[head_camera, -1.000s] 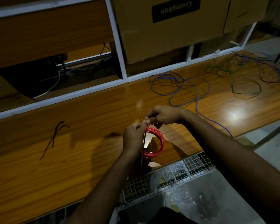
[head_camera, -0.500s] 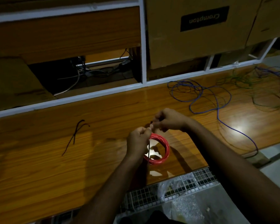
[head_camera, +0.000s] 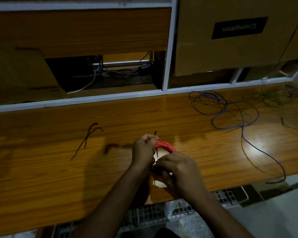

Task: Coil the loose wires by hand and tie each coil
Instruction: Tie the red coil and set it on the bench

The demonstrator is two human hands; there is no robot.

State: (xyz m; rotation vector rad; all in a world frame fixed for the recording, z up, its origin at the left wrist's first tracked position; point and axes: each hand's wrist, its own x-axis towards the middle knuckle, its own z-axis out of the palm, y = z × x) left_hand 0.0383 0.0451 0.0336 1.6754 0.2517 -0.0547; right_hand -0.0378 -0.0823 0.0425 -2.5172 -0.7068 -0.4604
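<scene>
Red coil (head_camera: 164,145) upright between hands above bench (head_camera: 41,177). Left hand (head_camera: 143,150) pinches black tie (head_camera: 155,134), tie vertical. Right hand (head_camera: 176,167) grips coil's near side; nearer.

Both hands (head_camera: 144,149) (head_camera: 176,168) fingers curled — nearly touching.

Looks like a workshop or storeroom: long wooden workbench (head_camera: 41,177) on a white metal frame (head_camera: 169,48), Crompton cardboard boxes (head_camera: 222,48) stacked behind, loose wires (head_camera: 230,117) sprawled across the top.
</scene>
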